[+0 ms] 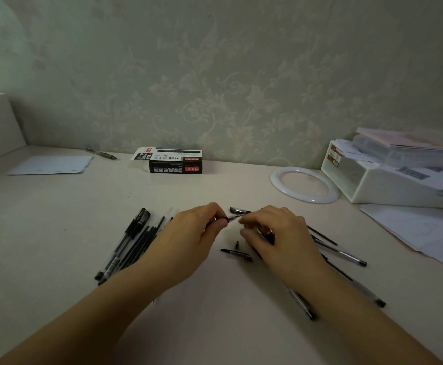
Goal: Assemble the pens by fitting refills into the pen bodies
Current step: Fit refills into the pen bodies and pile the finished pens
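My left hand (192, 233) pinches one end of a clear pen body (231, 218) held just above the table. My right hand (278, 233) curls round the other end of it, fingertips close to the left hand's. A pile of black pens and refills (130, 241) lies left of my left hand. More pen bodies (341, 254) are spread to the right, partly hidden under my right hand and forearm. A black cap (237, 253) and a tiny black tip piece (237, 243) lie between my hands. Another cap (237, 210) lies just beyond them.
A black and white pen box (174, 160) stands near the wall. A white ring (304, 184) and a white storage box (389, 180) sit at the right, with papers (426, 230) in front. A sheet of paper (51, 164) and a pen (101, 153) lie far left.
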`<state>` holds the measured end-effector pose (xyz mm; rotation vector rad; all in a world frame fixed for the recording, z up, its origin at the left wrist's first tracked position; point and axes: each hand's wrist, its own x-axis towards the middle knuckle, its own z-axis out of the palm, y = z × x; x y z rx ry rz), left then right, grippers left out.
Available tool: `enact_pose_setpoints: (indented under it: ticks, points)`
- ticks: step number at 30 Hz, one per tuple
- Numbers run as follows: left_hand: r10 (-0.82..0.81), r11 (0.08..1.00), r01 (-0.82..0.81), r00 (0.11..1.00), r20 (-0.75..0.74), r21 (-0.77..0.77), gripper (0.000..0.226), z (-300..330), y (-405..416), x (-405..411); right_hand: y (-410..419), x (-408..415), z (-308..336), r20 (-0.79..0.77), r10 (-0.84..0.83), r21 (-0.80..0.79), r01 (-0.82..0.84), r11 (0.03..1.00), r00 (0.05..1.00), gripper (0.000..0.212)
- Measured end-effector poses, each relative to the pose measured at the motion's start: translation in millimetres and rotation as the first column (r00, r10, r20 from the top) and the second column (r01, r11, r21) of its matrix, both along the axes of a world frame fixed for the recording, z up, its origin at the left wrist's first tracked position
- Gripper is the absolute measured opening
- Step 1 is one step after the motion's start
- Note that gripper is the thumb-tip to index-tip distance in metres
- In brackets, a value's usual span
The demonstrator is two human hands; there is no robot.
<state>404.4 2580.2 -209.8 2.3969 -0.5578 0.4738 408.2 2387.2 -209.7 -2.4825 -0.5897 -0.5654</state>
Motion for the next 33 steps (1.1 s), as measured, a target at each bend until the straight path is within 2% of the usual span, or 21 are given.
enact_pose_setpoints:
  ticks: [1,3,6,9,15,17,19,20,21,23,25,27,29,31,33]
  points:
    - [-0.003,1.0,0.003,1.0,0.011,-0.017,0.018,1,-1,-1,1,-1,2,-0.046,0.016,0.16,-0.009,0.987,0.999,0.012]
    - [-0.019,0.999,0.021,0.999,0.033,-0.05,0.016,4,-3,-2,3,-5,7,-0.205,0.109,0.453,-0.005,0.892,0.973,0.007]
    - [-0.051,0.996,0.055,0.997,0.054,-0.067,0.011,6,-6,-5,8,-9,10,-0.326,0.26,0.659,0.021,0.751,0.909,0.008]
    - [-0.071,0.995,0.076,0.995,0.065,-0.071,0.008,6,-7,-7,10,-9,11,-0.35,0.31,0.733,0.052,0.678,0.884,0.008]
    - [-0.058,0.994,0.063,0.996,0.062,-0.088,0.004,6,-7,-7,6,-4,13,-0.364,0.292,0.78,0.117,0.615,0.884,0.009]
    - [-0.031,0.997,0.036,0.997,0.066,-0.072,0.006,6,-6,-7,1,2,17,-0.356,0.262,0.842,0.186,0.507,0.897,0.013]
    - [-0.003,0.998,0.008,0.997,0.075,-0.056,0.007,6,-4,-5,-10,7,24,-0.301,0.208,0.912,0.217,0.349,0.931,0.016]
    - [0.01,0.999,-0.006,0.997,0.077,-0.052,0.007,6,-3,-5,-17,10,26,-0.269,0.15,0.93,0.216,0.298,0.951,0.014]
    - [0.025,0.999,-0.021,0.997,0.077,-0.05,0.007,6,-2,-4,-24,13,28,-0.246,0.072,0.933,0.216,0.287,0.967,0.013]
    - [0.058,0.997,-0.054,0.996,0.074,-0.051,0.008,6,0,-3,-36,19,25,-0.216,-0.089,0.897,0.234,0.375,0.972,0.01]
    - [0.092,0.995,-0.089,0.993,0.073,-0.048,0.01,6,2,-2,-45,25,20,-0.174,-0.195,0.788,0.255,0.561,0.965,0.005]
    - [0.116,0.993,-0.113,0.991,0.072,-0.043,0.01,6,4,-2,-49,28,15,-0.107,-0.247,0.615,0.259,0.745,0.963,0.008]
    - [0.131,0.991,-0.128,0.989,0.065,-0.039,0.011,6,4,-1,-52,29,11,-0.004,-0.283,0.412,0.259,0.874,0.959,0.01]
    - [0.152,0.988,-0.15,0.987,0.055,-0.03,0.011,6,5,-1,-53,29,6,0.083,-0.303,0.225,0.278,0.934,0.949,0.009]
    - [0.189,0.982,-0.189,0.981,0.037,-0.017,0.012,6,7,1,-54,30,2,0.087,-0.321,0.124,0.31,0.943,0.943,0.008]
